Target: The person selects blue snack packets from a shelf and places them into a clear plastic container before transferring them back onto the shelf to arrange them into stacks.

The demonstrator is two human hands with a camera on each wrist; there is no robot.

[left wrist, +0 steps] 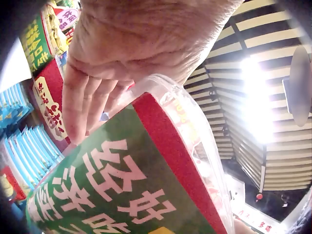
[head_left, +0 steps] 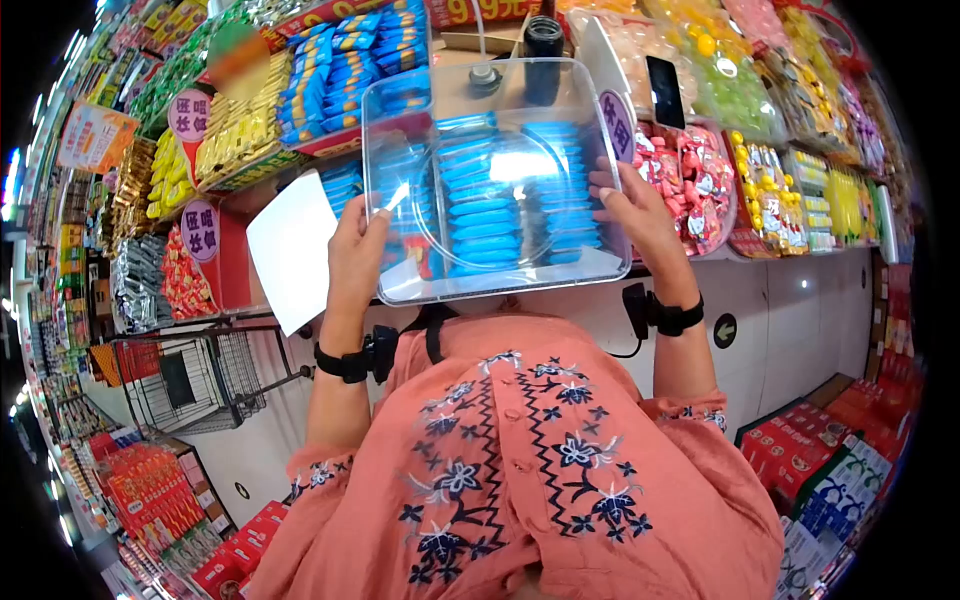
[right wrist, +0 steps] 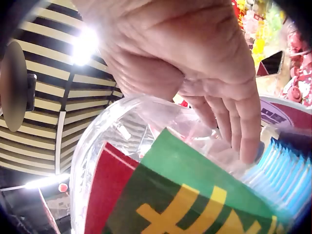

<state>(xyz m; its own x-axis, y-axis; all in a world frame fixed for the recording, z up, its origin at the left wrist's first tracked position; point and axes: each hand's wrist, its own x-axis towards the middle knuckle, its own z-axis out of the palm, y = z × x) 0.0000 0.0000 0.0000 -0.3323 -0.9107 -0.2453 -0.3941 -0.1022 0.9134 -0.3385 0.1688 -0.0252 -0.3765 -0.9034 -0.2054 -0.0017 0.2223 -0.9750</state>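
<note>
Both hands hold a clear plastic bin in front of the body. The left hand grips its left side, the thumb at the rim and the fingers along the outer wall in the left wrist view. On the opposite side, the right hand holds the edge, fingers reaching down the outside. A green and red printed card lies against the bin's near side, seen close in both wrist views. Rows of blue packets show through the clear plastic. The left thumb is hidden in the left wrist view.
A white sheet stands left of the bin. Beyond it are a dark bottle and, to the right, a phone. Candy displays flank the counter. A wire shopping cart stands at lower left.
</note>
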